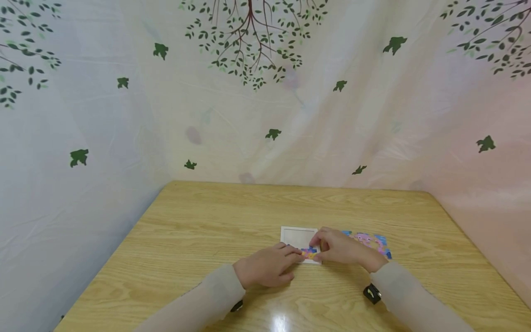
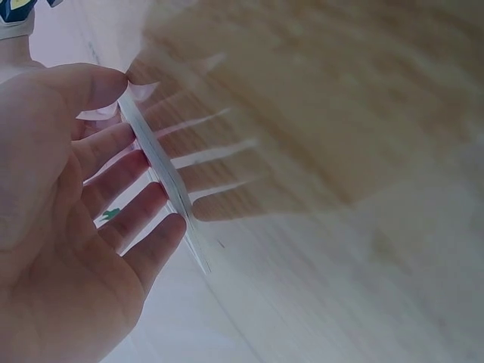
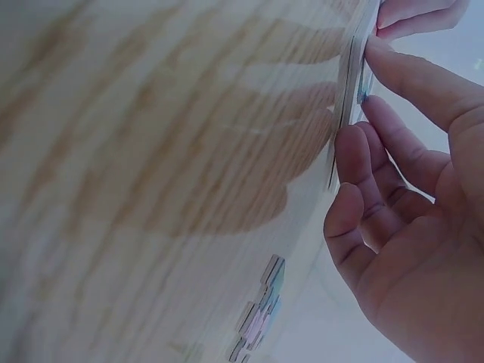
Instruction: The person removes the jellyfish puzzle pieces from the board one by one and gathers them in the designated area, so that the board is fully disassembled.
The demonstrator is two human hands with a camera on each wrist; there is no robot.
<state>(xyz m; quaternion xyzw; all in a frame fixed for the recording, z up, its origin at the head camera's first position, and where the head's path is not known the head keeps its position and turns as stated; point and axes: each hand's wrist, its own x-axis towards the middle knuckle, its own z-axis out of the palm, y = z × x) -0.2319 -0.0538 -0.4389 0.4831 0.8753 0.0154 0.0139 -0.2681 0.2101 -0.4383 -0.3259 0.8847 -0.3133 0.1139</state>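
A white puzzle frame [image 1: 296, 229] lies on the table, with colourful jigsaw pieces [image 1: 309, 253] along its near edge. My left hand [image 1: 269, 265] rests over the frame's near left part, fingers extended and fingertips by the pieces. In the left wrist view, the spread fingers [image 2: 155, 249] of that hand reach the frame's edge [image 2: 162, 166]. At the frame's right side my right hand [image 1: 342, 247] pinches a small blue puzzle piece [image 1: 312, 247] between thumb and forefinger, low over the frame. The right wrist view shows this piece [image 3: 363, 91] mostly hidden by the fingers.
Right of the frame, partly behind the right hand, lies a group of pink and blue puzzle pieces [image 1: 383, 244]. The wooden table [image 1: 207, 216] meets a pale curtain [image 1: 232, 152] with leaf prints at its back and sides. Black wrist devices [image 1: 372, 293] sit under both forearms.
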